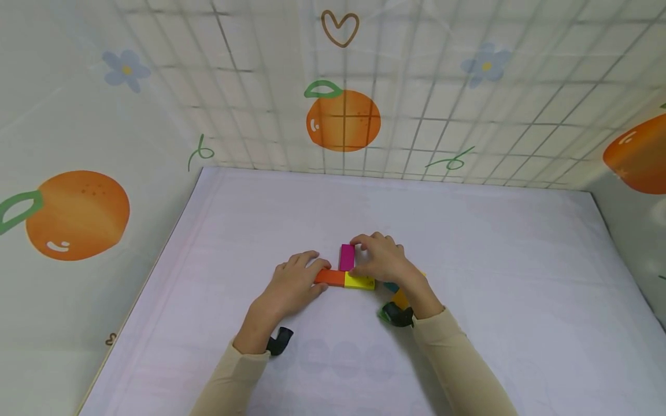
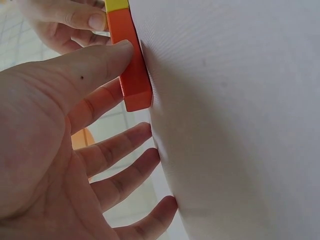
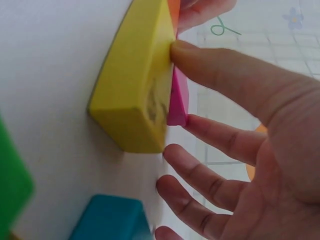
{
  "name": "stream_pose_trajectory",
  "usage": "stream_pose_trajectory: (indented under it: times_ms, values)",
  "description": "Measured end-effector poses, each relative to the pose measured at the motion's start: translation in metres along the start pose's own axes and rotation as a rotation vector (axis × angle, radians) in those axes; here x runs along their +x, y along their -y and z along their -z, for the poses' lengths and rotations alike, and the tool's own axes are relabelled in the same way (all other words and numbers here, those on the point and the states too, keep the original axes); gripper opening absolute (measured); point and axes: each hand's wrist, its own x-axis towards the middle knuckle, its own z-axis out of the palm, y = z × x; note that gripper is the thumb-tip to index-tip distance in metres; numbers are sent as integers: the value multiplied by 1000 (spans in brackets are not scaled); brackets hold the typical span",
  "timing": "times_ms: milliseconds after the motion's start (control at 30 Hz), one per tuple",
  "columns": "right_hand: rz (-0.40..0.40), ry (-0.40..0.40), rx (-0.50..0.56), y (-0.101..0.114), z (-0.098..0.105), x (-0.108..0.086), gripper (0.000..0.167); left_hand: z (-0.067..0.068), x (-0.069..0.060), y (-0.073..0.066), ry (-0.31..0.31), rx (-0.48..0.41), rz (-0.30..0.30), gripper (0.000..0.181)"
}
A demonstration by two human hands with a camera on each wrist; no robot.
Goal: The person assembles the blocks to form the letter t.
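Observation:
An orange block [image 1: 330, 278] and a yellow block [image 1: 360, 281] lie end to end in one row on the table. Beyond their junction, a magenta block [image 1: 346, 257] points away from the row. My left hand [image 1: 291, 283] pinches the orange block's left part between thumb and index finger, its other fingertips resting on the tabletop. With its thumb, my right hand [image 1: 385, 260] touches the yellow block [image 3: 125, 75], while the index fingertip touches the end of the magenta block [image 3: 178, 100]. The right hand's remaining fingers are spread.
Partly behind the right wrist lie a teal block [image 3: 107, 217], a green block [image 3: 12, 185] and a yellow-orange piece [image 1: 400, 299]. Curved black pieces [image 1: 398, 315] show at both wrists. A printed curtain [image 1: 416, 86] over a grid borders the white table [image 1: 510, 277].

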Motion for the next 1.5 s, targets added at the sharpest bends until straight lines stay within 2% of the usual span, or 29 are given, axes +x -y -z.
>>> stream_pose_trajectory:
  times_ms: [400, 567, 1000, 1133, 1333, 1500]
  values:
    - [-2, 6, 7, 1, 3, -3, 60, 2, 0, -2, 3, -10, 1, 43]
    - [5, -30, 20, 3, 9, -9, 60, 2, 0, -2, 3, -7, 1, 42]
    - [37, -159, 67, -2, 21, -45, 53, 2, 1, -2, 16, -4, 19, 42]
    - [42, -204, 51, -5, 24, -58, 53, 1, 1, -1, 10, -4, 1, 40]
    - [28, -271, 7, -11, 24, -77, 56, 1, 1, 0, -2, -17, -13, 39]
    - [-4, -320, 26, -18, 22, -95, 57, 2, 1, 0, -2, -15, -11, 39]
